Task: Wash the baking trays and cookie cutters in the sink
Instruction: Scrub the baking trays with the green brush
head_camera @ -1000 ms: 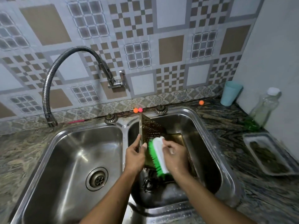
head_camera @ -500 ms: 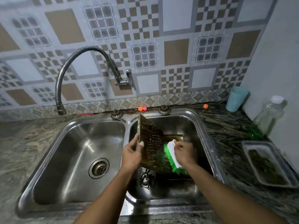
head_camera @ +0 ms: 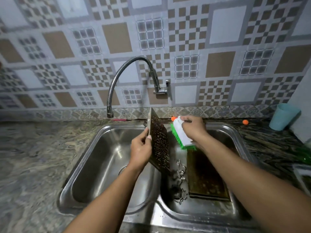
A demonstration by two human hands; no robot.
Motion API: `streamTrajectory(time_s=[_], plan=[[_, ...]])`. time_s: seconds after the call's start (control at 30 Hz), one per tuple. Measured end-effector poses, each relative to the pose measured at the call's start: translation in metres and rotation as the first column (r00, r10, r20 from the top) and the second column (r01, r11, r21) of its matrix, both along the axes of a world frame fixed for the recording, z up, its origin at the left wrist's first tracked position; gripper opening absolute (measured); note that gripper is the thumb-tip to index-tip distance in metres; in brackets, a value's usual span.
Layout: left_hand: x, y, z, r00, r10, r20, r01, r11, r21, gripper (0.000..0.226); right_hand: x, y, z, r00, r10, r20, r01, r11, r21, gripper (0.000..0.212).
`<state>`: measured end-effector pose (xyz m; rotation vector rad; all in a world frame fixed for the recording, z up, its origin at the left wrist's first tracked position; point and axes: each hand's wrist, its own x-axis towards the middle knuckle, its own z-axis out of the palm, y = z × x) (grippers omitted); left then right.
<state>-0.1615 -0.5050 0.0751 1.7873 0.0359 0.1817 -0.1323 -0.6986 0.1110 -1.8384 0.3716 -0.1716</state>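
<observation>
My left hand (head_camera: 141, 149) grips the left edge of a dirty baking tray (head_camera: 159, 145), which stands upright over the divider of the double sink (head_camera: 94, 148). My right hand (head_camera: 193, 129) holds a white scrubbing brush with green bristles (head_camera: 181, 136), lifted just off the tray's right face. A second soiled tray (head_camera: 207, 179) lies flat in the right basin. Metal cookie cutters (head_camera: 180, 184) sit in the right basin between the two trays.
A flexible steel tap (head_camera: 127, 78) arches over the left basin, spout near the upright tray's top. A teal cup (head_camera: 283, 116) stands at the back right corner. A green bottle (head_camera: 304, 153) and a tray edge (head_camera: 301, 172) sit at the right. Small orange balls (head_camera: 245, 122) rest by the wall.
The upright tray has been raised and shifted left toward the divider. The brush has come off the tray face and moved up. The camera has tilted upward.
</observation>
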Motion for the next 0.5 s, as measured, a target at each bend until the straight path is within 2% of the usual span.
streamTrajectory(time_s=[0.2, 0.33, 0.43, 0.5], plan=[[0.021, 0.09, -0.003, 1.0, -0.003, 0.022, 0.0, 0.992, 0.129, 0.044, 0.016, 0.1, -0.023, 0.997, 0.058, -0.044, -0.056, 0.998, 0.039, 0.037], [0.02, 0.134, -0.027, 1.0, -0.019, 0.006, 0.016, 0.954, 0.299, 0.049, 0.025, 0.165, -0.063, 0.994, 0.09, -0.069, -0.086, 0.995, 0.059, 0.031], [0.014, 0.155, -0.054, 1.0, 0.03, 0.0, -0.028, 0.926, 0.376, 0.044, 0.026, 0.203, -0.093, 0.983, 0.121, -0.136, -0.109, 0.989, 0.095, 0.026], [0.01, 0.163, -0.072, 1.0, -0.001, 0.006, -0.002, 0.922, 0.387, 0.041, 0.025, 0.22, -0.105, 0.972, 0.116, -0.206, -0.093, 0.989, 0.119, 0.033]])
